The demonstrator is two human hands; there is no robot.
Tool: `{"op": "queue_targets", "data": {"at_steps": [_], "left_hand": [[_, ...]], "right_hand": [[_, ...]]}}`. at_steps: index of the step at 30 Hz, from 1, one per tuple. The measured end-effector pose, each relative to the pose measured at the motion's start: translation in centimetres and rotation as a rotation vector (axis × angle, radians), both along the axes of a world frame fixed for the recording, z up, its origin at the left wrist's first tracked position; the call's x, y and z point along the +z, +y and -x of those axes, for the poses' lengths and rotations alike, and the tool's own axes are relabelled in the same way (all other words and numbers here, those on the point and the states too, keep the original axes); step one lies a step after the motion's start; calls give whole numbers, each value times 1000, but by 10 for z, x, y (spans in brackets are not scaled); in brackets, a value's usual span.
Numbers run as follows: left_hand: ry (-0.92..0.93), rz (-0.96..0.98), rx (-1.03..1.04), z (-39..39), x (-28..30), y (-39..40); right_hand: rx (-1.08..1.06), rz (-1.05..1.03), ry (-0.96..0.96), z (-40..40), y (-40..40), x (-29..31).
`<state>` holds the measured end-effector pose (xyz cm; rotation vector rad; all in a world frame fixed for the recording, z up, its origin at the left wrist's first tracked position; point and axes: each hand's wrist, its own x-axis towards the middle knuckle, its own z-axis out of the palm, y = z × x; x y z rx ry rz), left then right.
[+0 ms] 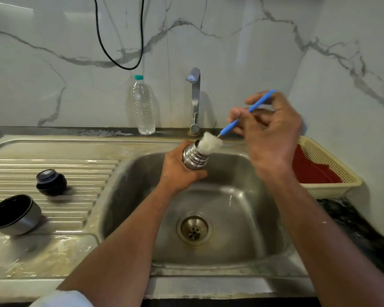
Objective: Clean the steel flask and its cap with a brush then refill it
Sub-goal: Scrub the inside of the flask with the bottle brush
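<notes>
Two hands work over the sink (237,173): the left hand (180,171) grips the steel flask (194,157), tilted, while the right hand (269,127) pinches the brush (211,144) at its mouth. Pushing straight in, then twisting, should scrub best.

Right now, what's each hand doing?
Left hand: grips the steel flask.
Right hand: pinches the brush by its blue handle.
</notes>
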<state>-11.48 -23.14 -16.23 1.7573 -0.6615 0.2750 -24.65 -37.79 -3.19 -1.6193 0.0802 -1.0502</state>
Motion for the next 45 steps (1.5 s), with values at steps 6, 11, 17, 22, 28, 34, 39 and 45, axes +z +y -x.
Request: {"op": "queue_targets", "data": {"at_steps": [6,11,17,22,28,34,39,45], "left_hand": [[-40,-12,-27,2,-1,-3],[-44,-48,-9,1,-2,-3],[-5,41,-32,-3,-4,-1],[-12,6,-11,1,-3,-1],[2,-60,-9,-3,-7,2],[9,-13,-26,1,-3,-4],[-18,-54,-18,2,-3,-3],[-2,-56,-16,0,-4,-2]], "right_hand": [[-40,144,99,0,20,-17],[-146,8,-27,0,2,-3],[-107,141,-47,6,16,-2],[-17,203,147,-4,25,-18],[-71,90,-16,2,14,0],[-2,140,-30,4,6,4],[9,202,158,-1,16,-16],[-98,166,57,0,12,-5]]}}
